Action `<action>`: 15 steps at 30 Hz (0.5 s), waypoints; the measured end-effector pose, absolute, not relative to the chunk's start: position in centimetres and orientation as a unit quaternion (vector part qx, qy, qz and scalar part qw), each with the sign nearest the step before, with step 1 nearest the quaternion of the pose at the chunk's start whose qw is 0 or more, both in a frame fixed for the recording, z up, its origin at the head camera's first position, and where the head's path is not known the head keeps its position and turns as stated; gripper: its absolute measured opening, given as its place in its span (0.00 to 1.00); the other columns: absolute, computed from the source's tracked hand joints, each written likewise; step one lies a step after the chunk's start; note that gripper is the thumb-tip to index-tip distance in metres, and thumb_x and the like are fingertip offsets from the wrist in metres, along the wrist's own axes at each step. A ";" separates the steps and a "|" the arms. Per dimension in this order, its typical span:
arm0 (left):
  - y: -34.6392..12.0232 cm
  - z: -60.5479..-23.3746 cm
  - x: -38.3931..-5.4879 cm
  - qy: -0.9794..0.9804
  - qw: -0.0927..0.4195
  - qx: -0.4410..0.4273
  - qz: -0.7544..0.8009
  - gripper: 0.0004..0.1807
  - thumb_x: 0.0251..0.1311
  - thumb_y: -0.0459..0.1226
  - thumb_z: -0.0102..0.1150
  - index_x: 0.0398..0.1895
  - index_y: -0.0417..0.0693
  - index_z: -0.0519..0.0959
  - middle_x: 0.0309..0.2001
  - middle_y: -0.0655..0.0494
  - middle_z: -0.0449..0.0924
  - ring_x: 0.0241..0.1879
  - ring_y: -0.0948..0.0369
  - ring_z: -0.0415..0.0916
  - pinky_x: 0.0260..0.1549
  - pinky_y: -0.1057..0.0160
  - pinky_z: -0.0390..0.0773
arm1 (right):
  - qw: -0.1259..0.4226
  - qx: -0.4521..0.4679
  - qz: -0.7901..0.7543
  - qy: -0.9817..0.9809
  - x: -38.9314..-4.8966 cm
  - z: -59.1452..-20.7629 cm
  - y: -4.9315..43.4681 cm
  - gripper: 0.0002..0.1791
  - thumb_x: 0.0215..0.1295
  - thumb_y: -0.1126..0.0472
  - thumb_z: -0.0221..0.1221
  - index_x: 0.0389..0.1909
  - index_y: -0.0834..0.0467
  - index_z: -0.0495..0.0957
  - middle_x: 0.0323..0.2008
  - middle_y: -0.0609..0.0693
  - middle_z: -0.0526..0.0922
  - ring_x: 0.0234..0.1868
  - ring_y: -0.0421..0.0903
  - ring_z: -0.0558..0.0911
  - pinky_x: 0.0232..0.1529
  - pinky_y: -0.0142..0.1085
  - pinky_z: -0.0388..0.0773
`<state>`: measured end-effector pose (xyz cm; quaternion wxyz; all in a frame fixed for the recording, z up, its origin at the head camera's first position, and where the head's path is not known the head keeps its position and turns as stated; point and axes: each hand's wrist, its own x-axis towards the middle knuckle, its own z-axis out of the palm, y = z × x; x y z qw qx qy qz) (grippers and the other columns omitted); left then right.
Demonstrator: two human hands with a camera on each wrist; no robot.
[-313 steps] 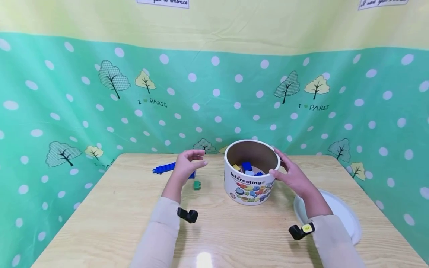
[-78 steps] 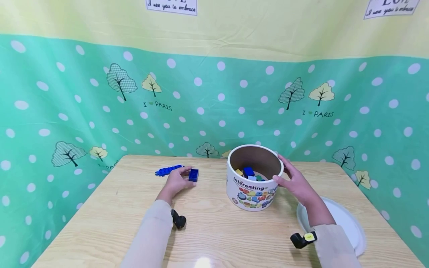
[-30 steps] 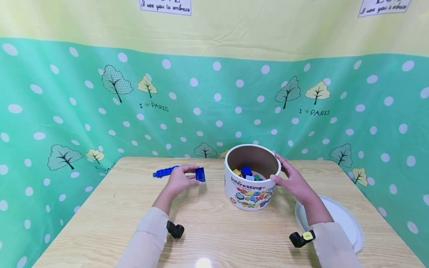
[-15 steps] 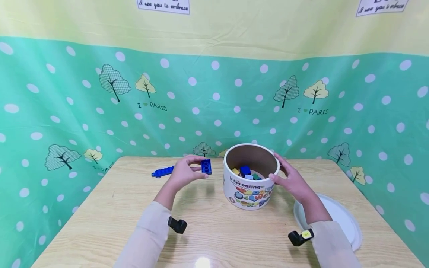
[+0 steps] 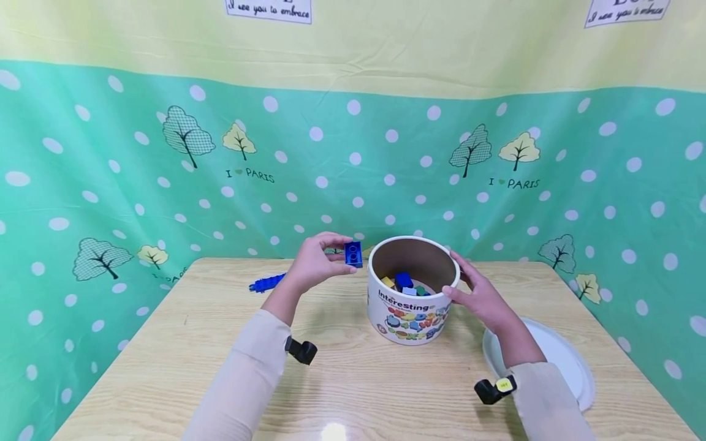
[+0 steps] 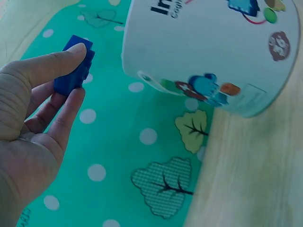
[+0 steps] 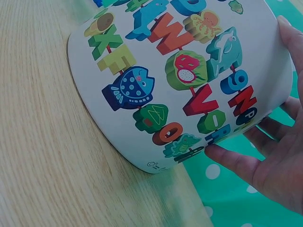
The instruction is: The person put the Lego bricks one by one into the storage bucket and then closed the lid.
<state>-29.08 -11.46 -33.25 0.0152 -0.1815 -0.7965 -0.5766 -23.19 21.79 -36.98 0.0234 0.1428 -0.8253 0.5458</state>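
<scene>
My left hand [image 5: 315,264] pinches a blue building block [image 5: 353,254] between thumb and fingers, raised above the table just left of the bucket's rim. In the left wrist view, the thumb presses one face of the block [image 6: 71,79] and fingertips support the other side. The white printed bucket [image 5: 405,331] stands upright without its lid. Inside lie several blocks, among them blue [image 5: 404,280], yellow [image 5: 388,282] and green ones. My right hand [image 5: 485,300] holds the bucket's right side, thumb at the rim; the right wrist view shows its fingers [image 7: 234,161] against the printed wall.
A studded blue strip of blocks [image 5: 267,283] lies on the wooden table [image 5: 182,355], partly behind my left hand. The round white lid [image 5: 562,361] rests at the right, partly under my right forearm. A green dotted curtain [image 5: 353,159] hangs behind the table.
The green block left the table earlier, and a green one shows in the bucket. My left hand took the blue block and lifted it rightward toward the bucket. The right hand stayed put.
</scene>
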 end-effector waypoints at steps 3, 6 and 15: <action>-10.8 -32.5 -29.2 -0.798 0.015 -0.198 -0.570 0.29 0.31 0.36 0.75 0.44 0.54 0.77 0.48 0.57 0.69 0.44 0.56 0.76 0.35 0.65 0.78 | 0.023 0.143 0.548 -0.824 -23.2 -37.0 21.8 0.43 0.57 0.55 0.58 0.68 0.47 0.44 0.67 0.55 0.46 0.65 0.61 0.49 0.47 0.52 0.71; -10.3 -32.0 -29.3 -0.801 0.017 -0.212 -0.559 0.30 0.31 0.37 0.74 0.45 0.54 0.77 0.48 0.57 0.69 0.44 0.56 0.75 0.35 0.65 0.78 | 0.025 0.143 0.546 -0.825 -23.2 -37.0 21.8 0.42 0.57 0.54 0.58 0.68 0.47 0.44 0.67 0.54 0.46 0.65 0.61 0.49 0.47 0.53 0.70; -8.2 -30.5 -29.6 -0.809 0.017 -0.242 -0.536 0.29 0.33 0.40 0.74 0.46 0.55 0.76 0.46 0.58 0.71 0.42 0.56 0.76 0.35 0.64 0.78 | 0.028 0.142 0.542 -0.828 -23.1 -36.9 21.7 0.42 0.57 0.54 0.58 0.68 0.47 0.44 0.67 0.55 0.46 0.65 0.60 0.49 0.49 0.55 0.68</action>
